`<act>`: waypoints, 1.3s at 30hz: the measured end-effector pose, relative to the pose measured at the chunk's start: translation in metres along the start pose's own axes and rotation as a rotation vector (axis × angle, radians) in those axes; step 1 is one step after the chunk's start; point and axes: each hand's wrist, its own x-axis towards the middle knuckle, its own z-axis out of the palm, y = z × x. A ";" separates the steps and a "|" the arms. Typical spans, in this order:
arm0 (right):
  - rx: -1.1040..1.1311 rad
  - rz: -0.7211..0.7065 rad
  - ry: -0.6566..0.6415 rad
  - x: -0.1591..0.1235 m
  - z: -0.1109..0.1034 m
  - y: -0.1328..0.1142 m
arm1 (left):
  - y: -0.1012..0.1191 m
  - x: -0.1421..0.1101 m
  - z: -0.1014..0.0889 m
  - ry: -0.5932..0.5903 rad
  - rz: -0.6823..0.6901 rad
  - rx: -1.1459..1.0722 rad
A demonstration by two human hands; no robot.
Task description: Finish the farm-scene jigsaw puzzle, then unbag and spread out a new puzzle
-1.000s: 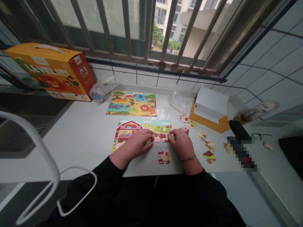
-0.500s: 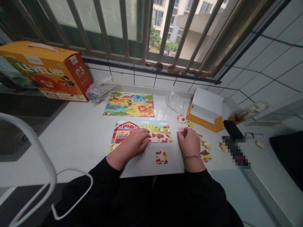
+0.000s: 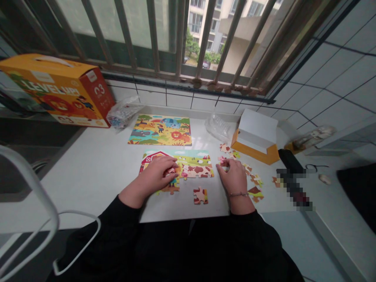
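The right hand (image 3: 233, 178) is closed on a small puzzle piece (image 3: 222, 160), and the left hand (image 3: 154, 176) lies curled on the farm puzzle (image 3: 195, 158), but its grip I cannot tell.

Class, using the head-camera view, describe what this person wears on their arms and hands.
The left hand and right hand are bare, with no gloves. Each forearm is covered to the wrist by a black long sleeve. A thin metallic bracelet circles the right wrist.

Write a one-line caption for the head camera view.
Left hand and right hand handle pieces of a farm jigsaw puzzle on a white counter.
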 end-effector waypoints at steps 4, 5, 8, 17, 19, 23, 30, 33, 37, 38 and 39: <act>0.027 0.002 0.001 0.002 -0.002 -0.003 | 0.006 -0.002 0.012 -0.125 0.014 0.051; 0.028 0.003 0.004 0.002 -0.002 -0.005 | 0.007 -0.003 0.014 -0.140 0.011 0.054; 0.026 0.008 0.003 0.002 -0.005 -0.009 | 0.008 -0.004 0.016 -0.150 0.006 0.046; 0.050 -0.026 -0.054 -0.002 -0.019 0.003 | 0.008 -0.003 0.018 -0.131 -0.014 0.028; 0.010 -0.026 -0.043 0.006 -0.024 0.016 | 0.008 -0.003 0.017 -0.131 -0.008 0.023; -0.138 0.047 0.001 0.037 -0.031 0.041 | 0.008 -0.003 0.017 -0.130 -0.002 0.023; -0.099 0.029 -0.154 0.074 -0.031 0.052 | 0.006 -0.003 0.019 -0.131 -0.007 0.035; -0.043 0.036 -0.168 0.075 -0.033 0.055 | 0.004 -0.003 0.020 -0.129 -0.013 0.038; 0.109 0.062 -0.142 0.071 -0.042 0.058 | 0.003 -0.003 0.020 -0.116 -0.008 0.031; 0.155 0.066 -0.133 0.070 -0.044 0.059 | 0.003 -0.003 0.020 -0.111 -0.005 0.028; 0.194 0.073 -0.127 0.068 -0.047 0.059 | 0.003 -0.003 0.020 -0.107 -0.002 0.026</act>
